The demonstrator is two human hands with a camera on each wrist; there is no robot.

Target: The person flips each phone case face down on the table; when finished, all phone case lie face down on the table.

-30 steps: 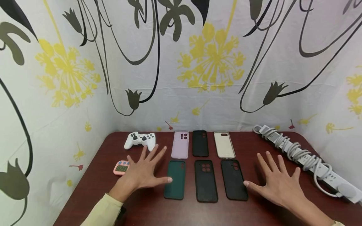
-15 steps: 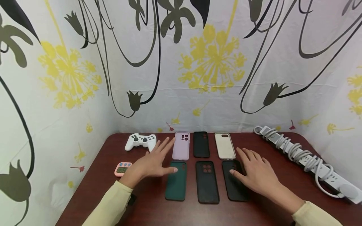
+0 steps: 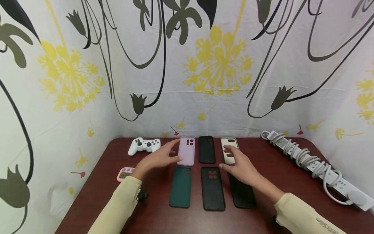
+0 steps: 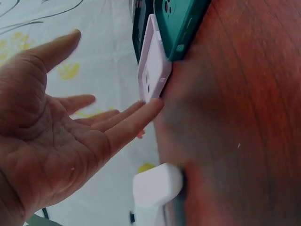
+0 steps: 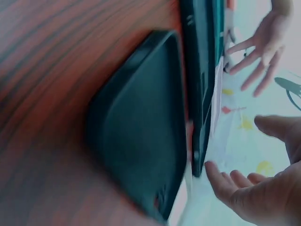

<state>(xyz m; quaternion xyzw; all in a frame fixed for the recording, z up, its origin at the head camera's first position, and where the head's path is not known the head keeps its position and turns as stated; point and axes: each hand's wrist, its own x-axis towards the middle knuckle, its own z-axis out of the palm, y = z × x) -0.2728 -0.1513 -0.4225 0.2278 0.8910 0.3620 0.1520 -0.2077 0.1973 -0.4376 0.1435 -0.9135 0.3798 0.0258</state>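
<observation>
Reaching over the desk's far edge, left hand (image 3: 159, 158) is spreading its fingers beside the lilac phone case (image 3: 187, 150), fingertips just at its rim; right hand (image 3: 241, 164), fingers relaxed and gripping nothing, is hovering over the cream phone case (image 3: 229, 143).

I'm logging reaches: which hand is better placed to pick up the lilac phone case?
Probably the left hand: its fingertips sit right at the lilac phone case. The right hand hovers over the cream case, two columns away.
</observation>
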